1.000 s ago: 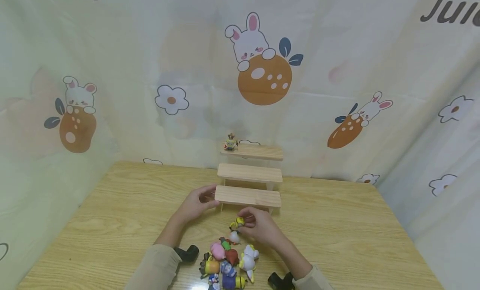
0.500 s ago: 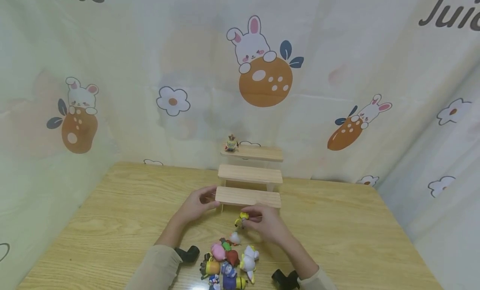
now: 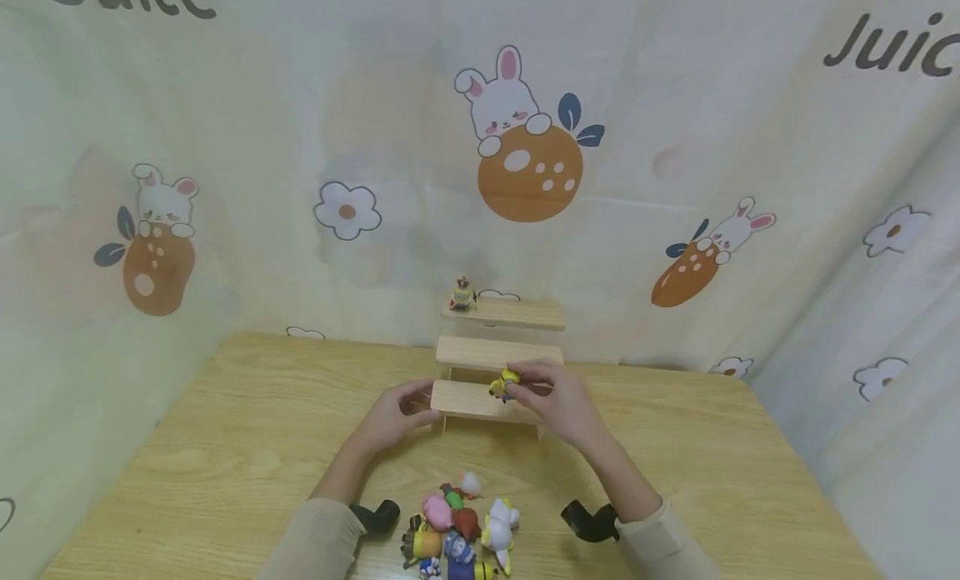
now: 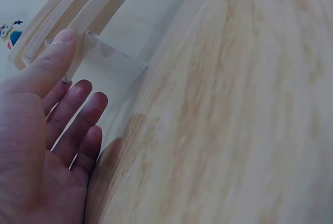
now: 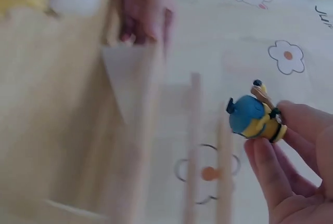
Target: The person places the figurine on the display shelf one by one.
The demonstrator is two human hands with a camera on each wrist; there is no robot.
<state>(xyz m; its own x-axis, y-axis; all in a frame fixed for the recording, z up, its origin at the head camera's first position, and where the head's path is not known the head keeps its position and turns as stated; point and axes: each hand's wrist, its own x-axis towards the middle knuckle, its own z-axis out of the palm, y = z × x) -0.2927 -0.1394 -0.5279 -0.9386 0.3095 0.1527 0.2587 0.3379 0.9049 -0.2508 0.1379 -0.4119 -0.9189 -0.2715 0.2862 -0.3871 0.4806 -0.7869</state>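
Observation:
My right hand (image 3: 567, 407) pinches a small yellow-and-blue Minion figurine (image 3: 505, 385) between thumb and fingers, over the lowest step of a three-tier display stand (image 3: 468, 399). The right wrist view shows the figurine's blue lower body (image 5: 246, 116) pointing away from the fingertips. At the left end of that step, my left hand (image 3: 393, 417) holds the edge, thumb at the front corner and fingers toward the back. In the left wrist view the thumb (image 4: 63, 37) overlaps the step's end beside the clear leg (image 4: 115, 60). A crowned Minion figurine (image 3: 462, 295) stands at the left of the top step.
Several toy figures lie in a pile on the wooden table (image 3: 225, 455) in front of the stand, among them a pink one (image 3: 437, 511) and a white-and-yellow one (image 3: 500, 526). Black devices (image 3: 591, 522) sit at both wrists. A printed curtain (image 3: 405, 130) hangs behind.
My right hand has lifted the Minion figurine from beside the toy pile up and forward, over the lowest step. My left hand has stayed at the stand's end.

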